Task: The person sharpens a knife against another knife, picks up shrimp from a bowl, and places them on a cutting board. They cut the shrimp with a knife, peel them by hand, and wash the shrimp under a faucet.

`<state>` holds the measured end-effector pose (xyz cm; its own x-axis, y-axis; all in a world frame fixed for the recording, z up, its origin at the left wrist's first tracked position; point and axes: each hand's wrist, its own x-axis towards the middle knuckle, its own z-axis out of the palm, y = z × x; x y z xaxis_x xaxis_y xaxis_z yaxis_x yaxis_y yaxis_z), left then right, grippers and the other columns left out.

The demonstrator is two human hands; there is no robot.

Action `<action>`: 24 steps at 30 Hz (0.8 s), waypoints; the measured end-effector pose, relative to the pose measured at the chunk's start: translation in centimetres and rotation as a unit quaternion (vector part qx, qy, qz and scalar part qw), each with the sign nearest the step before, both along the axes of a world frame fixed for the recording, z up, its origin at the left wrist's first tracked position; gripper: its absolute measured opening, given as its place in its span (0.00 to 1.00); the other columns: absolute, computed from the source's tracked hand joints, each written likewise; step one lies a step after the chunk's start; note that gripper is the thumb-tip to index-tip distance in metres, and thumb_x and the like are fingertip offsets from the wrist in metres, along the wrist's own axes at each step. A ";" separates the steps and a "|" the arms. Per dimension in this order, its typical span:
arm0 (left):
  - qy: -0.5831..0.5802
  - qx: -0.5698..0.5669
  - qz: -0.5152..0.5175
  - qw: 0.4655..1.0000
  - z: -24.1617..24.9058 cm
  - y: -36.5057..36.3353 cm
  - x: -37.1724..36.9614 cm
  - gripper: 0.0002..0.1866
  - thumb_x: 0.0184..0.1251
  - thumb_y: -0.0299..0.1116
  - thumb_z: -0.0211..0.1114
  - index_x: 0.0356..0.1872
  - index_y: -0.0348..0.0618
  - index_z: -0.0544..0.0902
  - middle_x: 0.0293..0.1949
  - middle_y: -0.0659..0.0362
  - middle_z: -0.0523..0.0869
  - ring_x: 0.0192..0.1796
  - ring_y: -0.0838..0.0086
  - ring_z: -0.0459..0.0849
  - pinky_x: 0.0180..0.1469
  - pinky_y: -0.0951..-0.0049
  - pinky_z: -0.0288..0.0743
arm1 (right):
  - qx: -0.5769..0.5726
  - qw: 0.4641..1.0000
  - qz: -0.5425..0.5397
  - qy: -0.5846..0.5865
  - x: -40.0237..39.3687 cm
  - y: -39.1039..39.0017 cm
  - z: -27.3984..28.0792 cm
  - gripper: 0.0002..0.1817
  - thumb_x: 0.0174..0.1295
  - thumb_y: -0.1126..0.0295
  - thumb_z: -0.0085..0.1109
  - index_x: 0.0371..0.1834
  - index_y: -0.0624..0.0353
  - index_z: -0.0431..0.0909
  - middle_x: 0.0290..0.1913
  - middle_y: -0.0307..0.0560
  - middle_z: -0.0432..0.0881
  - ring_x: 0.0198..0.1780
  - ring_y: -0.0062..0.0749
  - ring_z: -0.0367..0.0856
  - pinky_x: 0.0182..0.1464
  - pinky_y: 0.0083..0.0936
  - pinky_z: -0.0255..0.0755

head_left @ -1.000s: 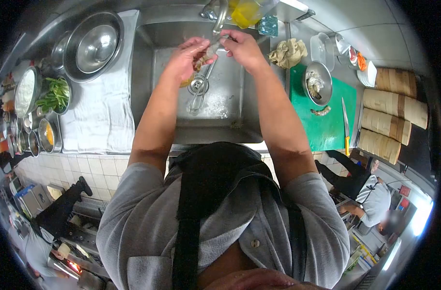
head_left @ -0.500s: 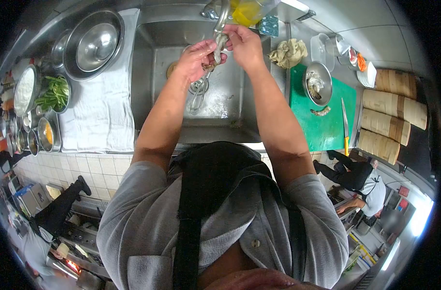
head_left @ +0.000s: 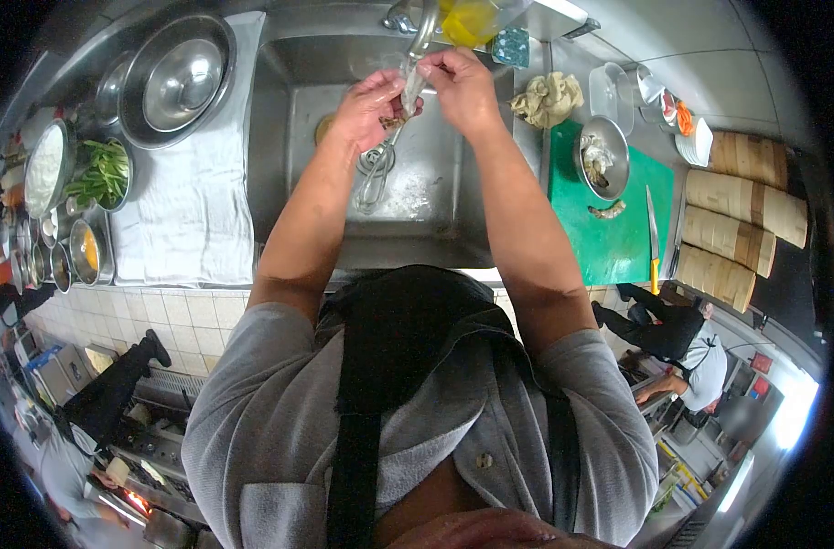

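My left hand (head_left: pixel 366 112) is over the sink (head_left: pixel 444 183), its fingers curled round a shrimp (head_left: pixel 395 121) whose brownish tail end shows below. A stream of water from the faucet (head_left: pixel 423 38) runs over the shrimp. My right hand (head_left: pixel 464 91) is close beside it under the faucet, thumb and forefinger pinched; what lies between them is too small to make out. On the green cutting board (head_left: pixel 632 238), to the right, stands a steel bowl (head_left: pixel 622 174) of shrimp. Another shrimp (head_left: pixel 607 211) lies next to that bowl, and a knife (head_left: pixel 653 233) rests near the board's edge.
A crumpled beige cloth (head_left: pixel 547 101) lies between sink and board. Bamboo steamers (head_left: pixel 742 224) are stacked at far right. Left of the sink are a white towel (head_left: pixel 183 206), steel bowls (head_left: pixel 142 69) and a bowl of greens (head_left: pixel 106 174). Two other people work at the kitchen's sides.
My right hand's fingertips have drawn slightly up and away from the shrimp's upper end. My left hand stays nearly in place with the shrimp under the water.
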<state>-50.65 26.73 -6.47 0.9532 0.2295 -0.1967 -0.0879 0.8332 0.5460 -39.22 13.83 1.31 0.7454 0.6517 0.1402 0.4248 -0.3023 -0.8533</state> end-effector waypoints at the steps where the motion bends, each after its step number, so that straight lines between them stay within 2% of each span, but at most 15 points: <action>1: -0.004 0.001 0.002 1.000 0.1 0.0 0.0 0.12 0.76 0.30 0.65 0.55 0.38 0.80 0.48 0.53 0.87 0.46 0.60 0.90 0.53 0.58 0.87 | 0.000 1.000 0.009 -0.016 -0.1 -0.1 0.2 0.08 0.65 0.72 0.70 0.45 0.59 0.89 0.45 0.49 0.83 0.43 0.38 0.85 0.49 0.31 0.79; 2: -0.009 0.001 0.005 1.000 0.1 0.1 0.0 0.12 0.76 0.30 0.65 0.55 0.38 0.80 0.48 0.53 0.87 0.46 0.60 0.90 0.53 0.58 0.87 | 0.001 0.999 0.018 -0.031 -0.3 -0.1 0.3 0.07 0.66 0.72 0.69 0.44 0.59 0.89 0.45 0.49 0.83 0.43 0.39 0.84 0.49 0.31 0.79; 5: -0.018 0.009 0.011 1.000 -0.1 0.3 0.3 0.13 0.79 0.32 0.61 0.58 0.41 0.78 0.52 0.53 0.87 0.51 0.60 0.89 0.58 0.56 0.84 | -0.014 0.999 0.027 0.033 -0.8 -0.2 0.0 0.06 0.69 0.73 0.66 0.44 0.62 0.86 0.45 0.49 0.83 0.44 0.37 0.84 0.50 0.32 0.79; 8: -0.010 0.019 0.020 1.000 -0.4 0.5 0.5 0.12 0.79 0.32 0.61 0.58 0.41 0.78 0.52 0.52 0.87 0.51 0.60 0.89 0.58 0.54 0.84 | 0.039 0.993 0.009 0.115 -1.1 -0.2 -0.7 0.06 0.72 0.72 0.64 0.45 0.63 0.83 0.45 0.46 0.82 0.42 0.31 0.84 0.47 0.29 0.80; 11: -0.017 0.003 0.022 1.000 -0.4 0.6 0.4 0.12 0.79 0.31 0.61 0.57 0.41 0.78 0.52 0.51 0.87 0.51 0.60 0.88 0.58 0.53 0.85 | 0.052 0.983 0.018 0.173 -1.7 -0.3 0.1 0.06 0.77 0.70 0.57 0.49 0.59 0.81 0.42 0.38 0.85 0.40 0.21 0.84 0.40 0.22 0.78; 14: -0.002 0.015 0.042 0.999 -1.0 0.3 0.7 0.11 0.79 0.31 0.61 0.57 0.42 0.78 0.51 0.51 0.87 0.51 0.60 0.88 0.57 0.53 0.85 | 0.077 0.985 0.028 0.155 -1.8 -0.5 -0.2 0.06 0.77 0.71 0.57 0.49 0.60 0.81 0.42 0.37 0.85 0.40 0.20 0.84 0.40 0.21 0.78; 17: 0.002 0.001 0.072 0.997 -1.3 -0.1 0.8 0.11 0.78 0.30 0.62 0.56 0.42 0.78 0.51 0.52 0.87 0.51 0.61 0.88 0.57 0.55 0.85 | 0.107 0.978 0.022 0.176 -2.4 -0.4 0.2 0.04 0.76 0.71 0.60 0.46 0.60 0.81 0.38 0.38 0.83 0.35 0.20 0.80 0.38 0.21 0.76; 20: -0.005 0.009 0.094 0.995 -1.3 -0.3 0.9 0.10 0.78 0.30 0.62 0.55 0.42 0.77 0.50 0.53 0.88 0.51 0.62 0.88 0.56 0.57 0.84 | 0.136 0.966 0.014 0.220 -2.3 -0.2 -0.2 0.04 0.77 0.71 0.58 0.46 0.59 0.80 0.38 0.37 0.84 0.36 0.20 0.80 0.39 0.21 0.76; 23: 0.040 0.037 0.081 0.995 -1.1 0.0 0.8 0.10 0.78 0.30 0.62 0.55 0.42 0.77 0.51 0.53 0.88 0.50 0.62 0.88 0.56 0.57 0.84 | 0.159 0.944 0.029 0.288 -2.2 -0.4 -0.4 0.04 0.78 0.71 0.56 0.47 0.58 0.78 0.37 0.38 0.83 0.35 0.21 0.79 0.40 0.23 0.78; 24: 0.036 0.027 0.086 0.995 -1.1 0.0 0.7 0.09 0.77 0.29 0.63 0.54 0.43 0.78 0.50 0.53 0.88 0.47 0.63 0.88 0.53 0.60 0.84 | 0.172 0.934 0.035 0.310 -2.0 -0.6 -0.7 0.04 0.78 0.70 0.55 0.47 0.58 0.78 0.37 0.39 0.83 0.35 0.21 0.79 0.40 0.23 0.78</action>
